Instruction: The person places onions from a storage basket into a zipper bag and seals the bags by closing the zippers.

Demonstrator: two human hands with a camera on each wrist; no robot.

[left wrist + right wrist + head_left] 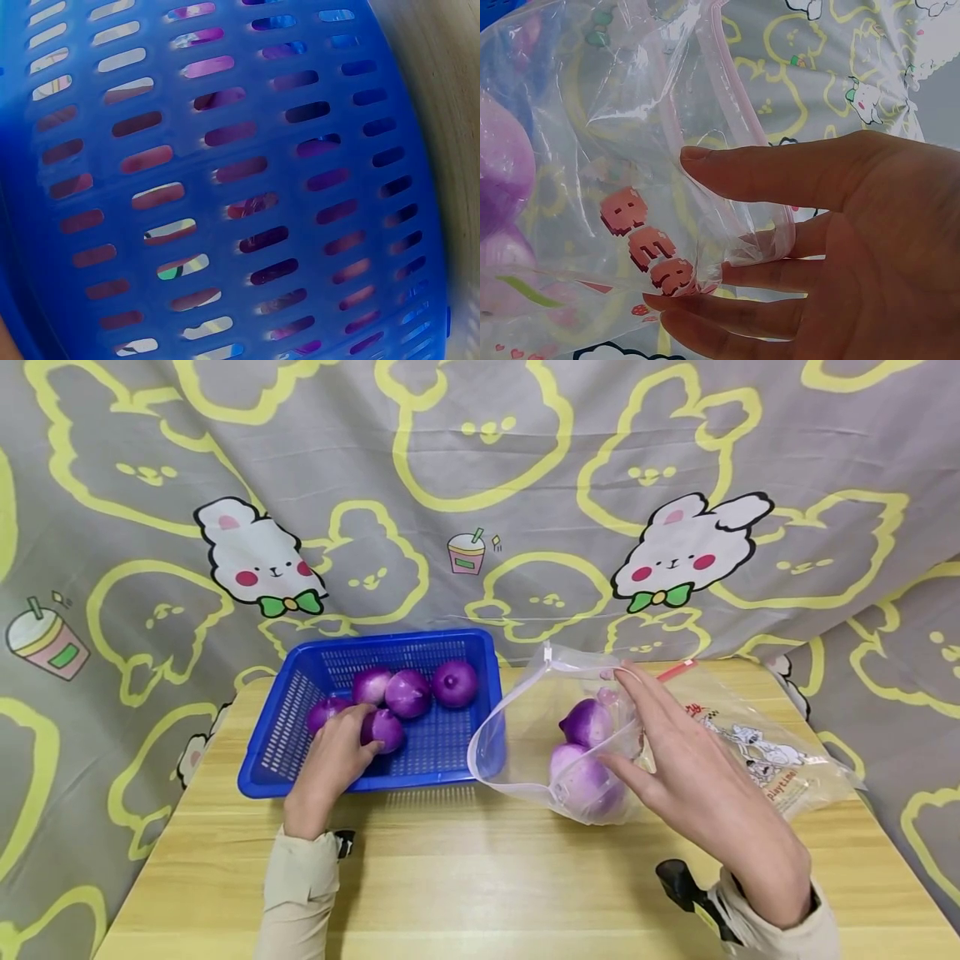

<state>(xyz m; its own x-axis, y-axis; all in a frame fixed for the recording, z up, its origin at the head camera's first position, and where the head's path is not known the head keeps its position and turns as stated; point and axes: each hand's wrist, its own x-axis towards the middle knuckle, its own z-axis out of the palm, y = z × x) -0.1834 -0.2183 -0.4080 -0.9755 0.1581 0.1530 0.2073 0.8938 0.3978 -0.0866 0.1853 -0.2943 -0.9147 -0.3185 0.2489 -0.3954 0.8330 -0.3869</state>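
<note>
A blue slotted basket [258, 772] holds several purple onions [454, 683]. Inside it, my left hand [333, 760] grips the nearest onion [387, 731], thumb on its right side. Through the basket wall [180, 172], the left wrist view gives only slivers of the hand and onions. A clear zip bag [517, 760] stands with its mouth spread towards the basket; two onions [587, 723] are inside. My right hand [697, 777] holds the bag's right side, thumb at the near edge and fingers behind the plastic, as the right wrist view also shows.
Another clear printed bag [787, 760] with a red slider lies flat at the right, partly behind my right hand. Everything rests on a wooden table [450, 877]. A grey patterned curtain [480, 468] hangs along the table's back and sides.
</note>
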